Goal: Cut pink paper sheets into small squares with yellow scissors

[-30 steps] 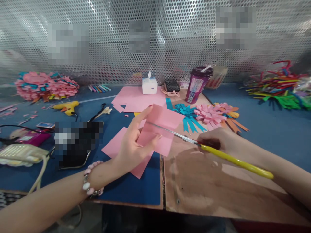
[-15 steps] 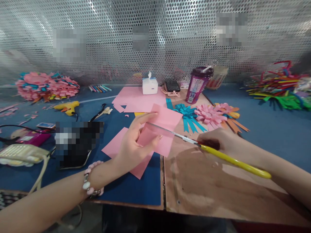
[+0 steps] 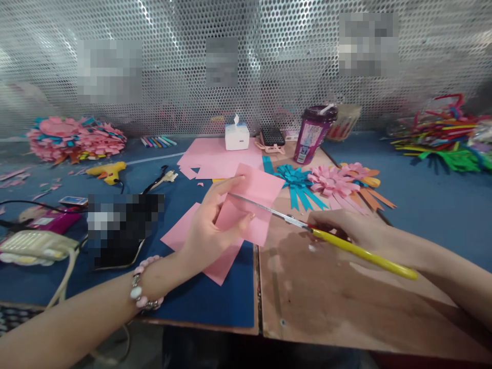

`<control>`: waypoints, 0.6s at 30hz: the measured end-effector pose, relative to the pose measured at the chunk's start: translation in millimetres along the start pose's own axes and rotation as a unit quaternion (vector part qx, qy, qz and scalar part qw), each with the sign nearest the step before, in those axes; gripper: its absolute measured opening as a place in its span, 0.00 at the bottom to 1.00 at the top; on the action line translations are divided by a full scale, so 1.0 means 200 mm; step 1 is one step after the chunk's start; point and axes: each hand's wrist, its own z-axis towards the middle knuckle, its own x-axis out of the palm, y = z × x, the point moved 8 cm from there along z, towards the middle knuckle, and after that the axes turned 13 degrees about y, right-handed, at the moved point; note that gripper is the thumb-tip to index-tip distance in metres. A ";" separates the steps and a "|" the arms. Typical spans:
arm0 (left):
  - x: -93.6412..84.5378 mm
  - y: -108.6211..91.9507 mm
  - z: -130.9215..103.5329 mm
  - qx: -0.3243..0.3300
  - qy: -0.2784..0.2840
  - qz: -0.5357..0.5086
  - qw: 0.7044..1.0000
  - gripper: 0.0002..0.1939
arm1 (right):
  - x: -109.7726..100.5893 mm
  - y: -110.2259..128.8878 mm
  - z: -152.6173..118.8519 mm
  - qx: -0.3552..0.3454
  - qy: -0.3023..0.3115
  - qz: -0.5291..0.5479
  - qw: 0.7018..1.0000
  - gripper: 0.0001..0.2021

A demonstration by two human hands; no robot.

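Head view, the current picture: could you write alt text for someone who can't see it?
A left hand holds pink paper while the right hand grips yellow-handled scissors, their blades across it. Another pink sheet lies below on a blue surface; paper flowers, a purple cup and a tissue box stand beyond.

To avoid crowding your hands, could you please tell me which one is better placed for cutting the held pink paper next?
Probably the right hand: it grips the scissors, whose metal end lies across the pink paper. The left hand is busy holding that paper.
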 end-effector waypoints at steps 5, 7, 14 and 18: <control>0.02 0.00 0.00 0.002 0.015 -0.044 0.999 0.31 | 0.01 0.02 0.00 -0.002 0.011 -0.024 1.000 0.11; 0.03 0.00 0.00 -0.001 0.019 -0.054 0.998 0.31 | 0.00 0.02 0.01 -0.007 0.007 -0.037 0.999 0.10; 0.04 0.02 0.00 0.000 0.025 -0.074 0.997 0.30 | -0.01 -0.01 0.04 0.022 -0.037 -0.113 0.993 0.14; 0.03 0.03 0.00 -0.012 0.021 -0.094 0.995 0.29 | -0.02 0.01 0.03 0.018 -0.052 -0.111 0.992 0.13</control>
